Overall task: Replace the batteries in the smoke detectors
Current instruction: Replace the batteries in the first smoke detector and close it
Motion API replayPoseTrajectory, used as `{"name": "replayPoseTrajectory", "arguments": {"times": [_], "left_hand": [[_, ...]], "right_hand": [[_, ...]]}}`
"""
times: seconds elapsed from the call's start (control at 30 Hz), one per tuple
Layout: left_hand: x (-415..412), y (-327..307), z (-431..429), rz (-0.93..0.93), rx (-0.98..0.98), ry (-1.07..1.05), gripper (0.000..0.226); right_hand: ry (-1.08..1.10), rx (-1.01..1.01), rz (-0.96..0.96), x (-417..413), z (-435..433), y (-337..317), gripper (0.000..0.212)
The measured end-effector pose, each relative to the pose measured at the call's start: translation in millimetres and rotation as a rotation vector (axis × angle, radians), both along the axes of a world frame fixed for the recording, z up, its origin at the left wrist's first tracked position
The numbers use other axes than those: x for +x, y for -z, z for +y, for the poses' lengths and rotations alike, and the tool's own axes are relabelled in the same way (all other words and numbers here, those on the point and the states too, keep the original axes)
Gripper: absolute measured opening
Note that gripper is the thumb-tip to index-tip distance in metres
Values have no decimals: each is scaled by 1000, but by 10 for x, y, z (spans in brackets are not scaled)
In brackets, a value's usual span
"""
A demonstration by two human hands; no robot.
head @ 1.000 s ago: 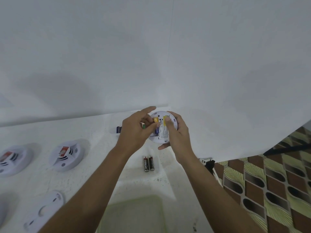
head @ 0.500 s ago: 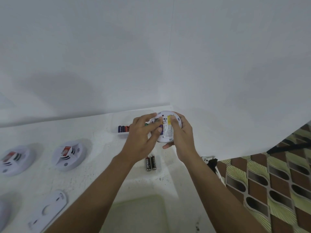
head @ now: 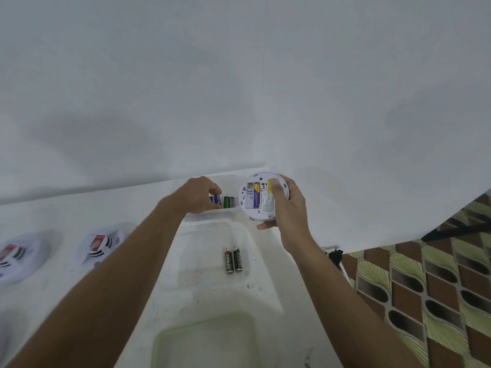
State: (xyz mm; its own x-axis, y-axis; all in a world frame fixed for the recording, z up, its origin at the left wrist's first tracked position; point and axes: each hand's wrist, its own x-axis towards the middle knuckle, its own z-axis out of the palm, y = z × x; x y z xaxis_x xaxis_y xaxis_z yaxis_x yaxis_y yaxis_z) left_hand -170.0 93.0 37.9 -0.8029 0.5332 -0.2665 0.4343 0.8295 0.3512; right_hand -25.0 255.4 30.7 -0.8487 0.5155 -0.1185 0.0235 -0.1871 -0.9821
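- The smoke detector [head: 265, 207] is held off the table, back plate facing the camera, just right of the clear tray [head: 210, 215]; one purple-and-yellow cell [head: 256, 196] is seated, and the empty slot [head: 248, 200] beside it lies on the side nearer the left hand
- The right hand [head: 288, 208] grips the detector's rim, thumb pressed on the yellow label; fingers wrapped behind
- The left hand [head: 196, 195] is inside the tray, fingertips curled onto the upper end of a purple battery [head: 216, 200], apparently pinching it; a green battery [head: 226, 202] lies just beside
- Judgement: battery and slot run roughly parallel, long axes pointing away from the person; the carry is a short move rightward
- Two black batteries [head: 233, 260] lie nearer the person, well apart from both hands
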Motion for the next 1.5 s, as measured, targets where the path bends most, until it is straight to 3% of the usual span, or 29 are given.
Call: {"name": "replayPoseTrajectory", "arguments": {"times": [0.17,0.37,0.5,0.67,0.8,1.1,1.33,1.5], "left_hand": [[-69,24,91,103,-109,76,43],[-61,53,87,120,-67,39,28],[-3,24,9,150,90,-43,33],[343,-192,-8,196,500,-249,35],[702,-263,40,361,803,-306,17],[1194,-69,17,484,833,-147,16],[1230,44,-104,238,749,-177,27],[1272,48,-205,-97,951,-325,26]], "right_hand": [[-24,5,0,-13,23,7,18],[-48,8,4,-15,32,7,19],[-53,2,-5,3,30,22,20],[-63,-21,-6,22,23,36,21],[-81,-34,18,38,4,10,15],[-145,38,84,66,-10,-94,25],[-171,99,62,98,-56,-108,20],[-244,168,40,120,-158,-98,20]]}}
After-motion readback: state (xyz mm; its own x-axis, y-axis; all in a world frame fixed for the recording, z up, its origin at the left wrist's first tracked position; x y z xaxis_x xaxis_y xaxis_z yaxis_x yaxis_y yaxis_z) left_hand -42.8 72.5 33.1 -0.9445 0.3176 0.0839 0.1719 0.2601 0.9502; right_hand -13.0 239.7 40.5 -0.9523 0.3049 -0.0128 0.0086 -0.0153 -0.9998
